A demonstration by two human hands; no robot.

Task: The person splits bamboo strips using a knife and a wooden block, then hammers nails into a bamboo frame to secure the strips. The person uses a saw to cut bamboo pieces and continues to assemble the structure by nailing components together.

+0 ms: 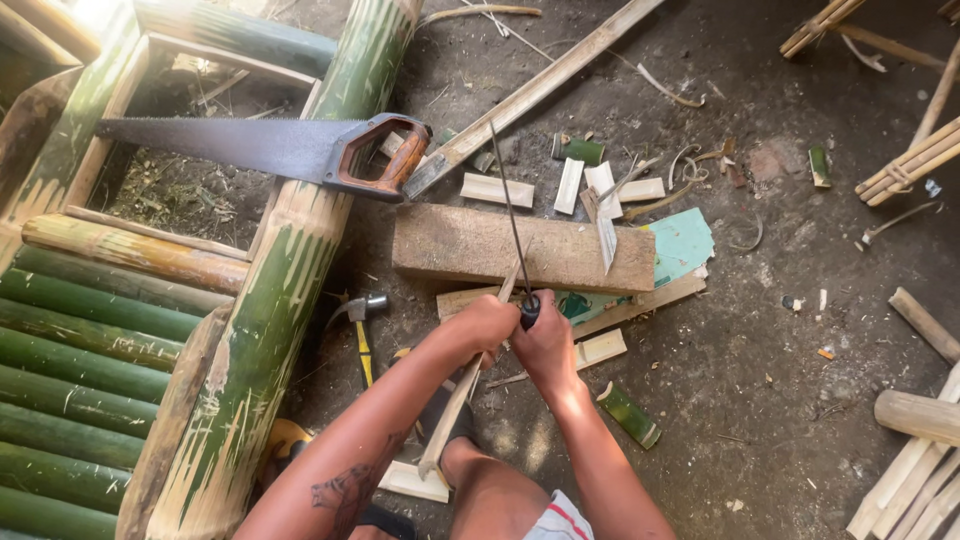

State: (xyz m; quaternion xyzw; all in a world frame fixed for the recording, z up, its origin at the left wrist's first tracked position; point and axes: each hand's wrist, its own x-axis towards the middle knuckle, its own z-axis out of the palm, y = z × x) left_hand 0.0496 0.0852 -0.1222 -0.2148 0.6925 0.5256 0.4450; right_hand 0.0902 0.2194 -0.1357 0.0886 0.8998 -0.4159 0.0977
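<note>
- We see our left hand [483,325] wrapped tightly around a thin bamboo stick [455,405], which runs from near our knee up toward the wooden block [520,247].
- Our right hand [545,340] is closed in a fist on the dark handle of a long, narrow blade [508,205]; the blade points away from us, crossing over the block.
- The two hands are pressed side by side, touching, just on the near side of the block, with the blade meeting the far end of the stick between them.
- The block lies flat on the dirt floor [760,340], with a teal scrap of sheet [682,245] at its right end and short bamboo offcuts [600,182] scattered just beyond it.
- A handsaw [270,150] with a brown wooden handle rests across a thick green bamboo pole [290,270] to the left, far from our hands.
- A hammer [362,325] with a yellow shaft lies on the floor between that pole and our left forearm.
- A row of green bamboo lengths [80,400] fills the near left.
- A short green bamboo piece [630,415] lies on the floor just right of our right forearm.
- Pale bamboo slats [915,480] are piled at the near right.
</note>
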